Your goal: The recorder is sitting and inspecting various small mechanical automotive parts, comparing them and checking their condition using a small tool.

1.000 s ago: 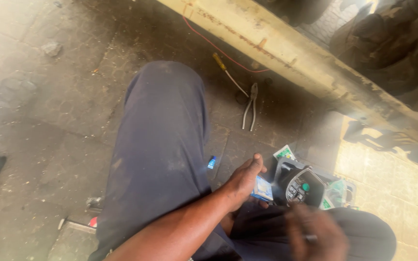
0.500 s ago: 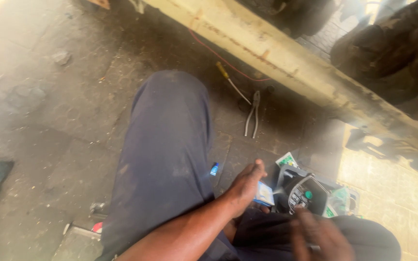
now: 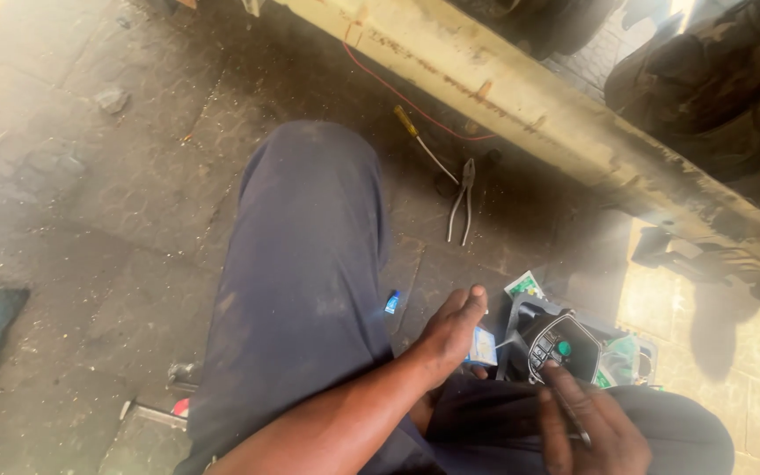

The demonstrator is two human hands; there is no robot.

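Black switch module (image 3: 563, 345) sits just right of the knee (image 3: 310, 264); left hand (image 3: 450, 339), fingers loosely extended, steadies it, right hand (image 3: 591, 431) pinches a thin tool—best keep module braced, tip perpendicular.

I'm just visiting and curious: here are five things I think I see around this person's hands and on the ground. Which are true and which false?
1. A pair of pliers lies on the ground beyond the knee. True.
2. The screwdriver has a blue handle. False: its handle is yellow.
3. The right hand touches a dark control panel with a green button. True.
4. The left hand holds the pliers. False: the pliers lie apart on the ground; the left hand is at a small light blue piece.
5. A red wire runs along the ground by the pale beam. True.
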